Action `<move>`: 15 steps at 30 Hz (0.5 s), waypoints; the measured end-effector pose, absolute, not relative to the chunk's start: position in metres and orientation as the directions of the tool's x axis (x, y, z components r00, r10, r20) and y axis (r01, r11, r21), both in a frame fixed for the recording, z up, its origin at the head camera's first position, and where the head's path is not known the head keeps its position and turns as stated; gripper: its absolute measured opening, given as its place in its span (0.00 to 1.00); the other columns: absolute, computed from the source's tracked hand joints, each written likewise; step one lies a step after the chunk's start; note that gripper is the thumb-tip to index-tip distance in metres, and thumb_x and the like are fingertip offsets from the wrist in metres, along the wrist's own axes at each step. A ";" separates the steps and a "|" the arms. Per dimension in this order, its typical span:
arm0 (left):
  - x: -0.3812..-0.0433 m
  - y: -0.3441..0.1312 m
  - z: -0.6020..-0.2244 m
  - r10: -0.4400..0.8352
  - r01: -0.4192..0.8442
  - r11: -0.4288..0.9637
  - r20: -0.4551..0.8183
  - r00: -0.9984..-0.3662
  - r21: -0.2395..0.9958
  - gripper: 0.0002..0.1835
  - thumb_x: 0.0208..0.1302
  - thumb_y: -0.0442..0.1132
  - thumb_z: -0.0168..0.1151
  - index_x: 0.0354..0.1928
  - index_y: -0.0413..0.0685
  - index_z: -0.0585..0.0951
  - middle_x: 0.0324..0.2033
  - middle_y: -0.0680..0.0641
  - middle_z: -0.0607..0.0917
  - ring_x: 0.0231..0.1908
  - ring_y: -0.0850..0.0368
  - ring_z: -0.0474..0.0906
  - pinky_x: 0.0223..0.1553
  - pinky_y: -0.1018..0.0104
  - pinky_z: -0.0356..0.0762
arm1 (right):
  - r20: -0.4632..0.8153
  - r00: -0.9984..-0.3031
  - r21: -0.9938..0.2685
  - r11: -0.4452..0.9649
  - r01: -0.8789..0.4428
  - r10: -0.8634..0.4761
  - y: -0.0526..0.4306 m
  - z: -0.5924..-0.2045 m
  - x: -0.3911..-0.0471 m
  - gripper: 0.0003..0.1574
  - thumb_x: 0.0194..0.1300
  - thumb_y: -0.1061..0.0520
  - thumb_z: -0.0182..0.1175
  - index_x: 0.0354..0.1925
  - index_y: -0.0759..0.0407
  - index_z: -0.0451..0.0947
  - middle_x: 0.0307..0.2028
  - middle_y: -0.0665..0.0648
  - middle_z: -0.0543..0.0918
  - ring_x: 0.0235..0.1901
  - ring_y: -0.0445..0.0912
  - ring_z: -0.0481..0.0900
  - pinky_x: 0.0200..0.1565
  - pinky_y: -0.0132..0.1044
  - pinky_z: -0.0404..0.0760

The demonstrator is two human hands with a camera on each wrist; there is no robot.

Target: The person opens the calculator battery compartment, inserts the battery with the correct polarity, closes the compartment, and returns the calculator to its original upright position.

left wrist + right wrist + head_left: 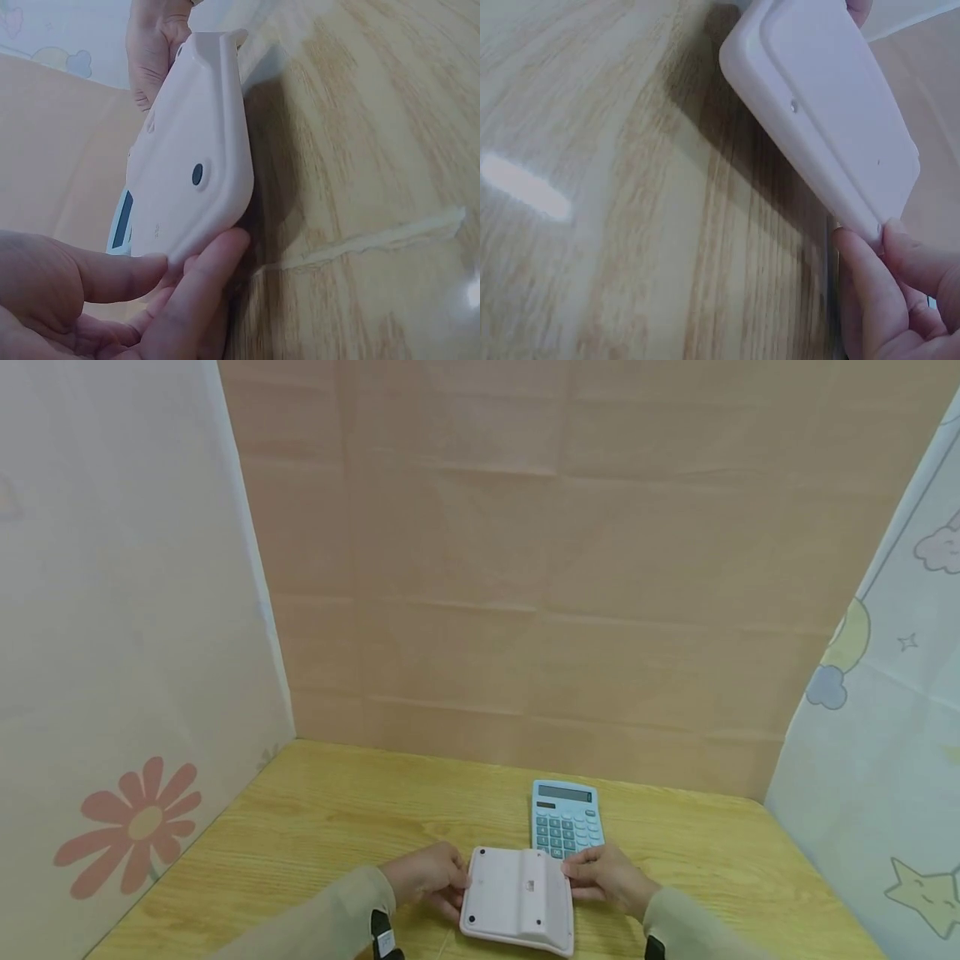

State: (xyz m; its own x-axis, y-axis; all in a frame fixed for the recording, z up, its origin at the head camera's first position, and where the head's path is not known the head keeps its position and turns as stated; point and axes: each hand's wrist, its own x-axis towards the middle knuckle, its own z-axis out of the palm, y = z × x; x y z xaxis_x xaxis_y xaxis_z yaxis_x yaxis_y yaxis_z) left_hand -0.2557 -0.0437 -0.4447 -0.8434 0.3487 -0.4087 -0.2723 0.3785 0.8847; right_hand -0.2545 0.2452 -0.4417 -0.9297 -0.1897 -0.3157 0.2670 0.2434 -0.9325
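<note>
A pale pink calculator (495,893) is held underside up, showing its small dark feet and a raised band down the back. My left hand (431,877) pinches its left edge between thumb and fingers. On the opposite edge, my right hand (609,878) grips a corner the same way, as the right wrist view also shows. Shadow falls on the table below the pink calculator, which looks lifted at least partly off the surface. Its keys and display face away. Just behind it lies a light blue calculator (567,818), face up, its lowest keys covered from the head view.
The wood-grain table (360,793) meets a tan cloth (525,610) at the back. Patterned sheets hang at both sides, with a red flower (142,823) on the left one. A pale torn strip (375,240) marks the tabletop near my left hand.
</note>
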 end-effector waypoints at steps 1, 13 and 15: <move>-0.256 -0.044 -0.445 0.347 -0.275 0.381 -0.412 -0.843 0.883 0.03 0.63 0.23 0.55 0.32 0.33 0.75 0.23 0.43 0.77 0.23 0.55 0.75 0.32 0.56 0.88 | -0.317 -0.929 -0.932 0.240 0.270 -0.188 0.245 -0.443 -0.254 0.13 0.63 0.64 0.63 0.43 0.75 0.78 0.32 0.56 0.84 0.32 0.42 0.83 0.39 0.36 0.88; -0.253 -0.042 -0.444 0.324 -0.262 0.427 -0.417 -0.849 0.865 0.04 0.62 0.23 0.56 0.31 0.35 0.73 0.24 0.41 0.79 0.23 0.54 0.76 0.30 0.59 0.88 | -0.337 -0.928 -0.916 0.282 0.285 -0.158 0.241 -0.444 -0.254 0.13 0.63 0.64 0.63 0.42 0.75 0.79 0.32 0.55 0.85 0.32 0.42 0.83 0.38 0.37 0.88; -0.253 -0.042 -0.444 0.319 -0.258 0.437 -0.417 -0.851 0.862 0.05 0.62 0.22 0.56 0.31 0.35 0.73 0.23 0.42 0.79 0.22 0.54 0.76 0.29 0.60 0.88 | -0.334 -0.931 -0.911 0.304 0.278 -0.148 0.239 -0.444 -0.254 0.12 0.63 0.64 0.63 0.41 0.75 0.79 0.32 0.56 0.85 0.31 0.42 0.82 0.37 0.37 0.88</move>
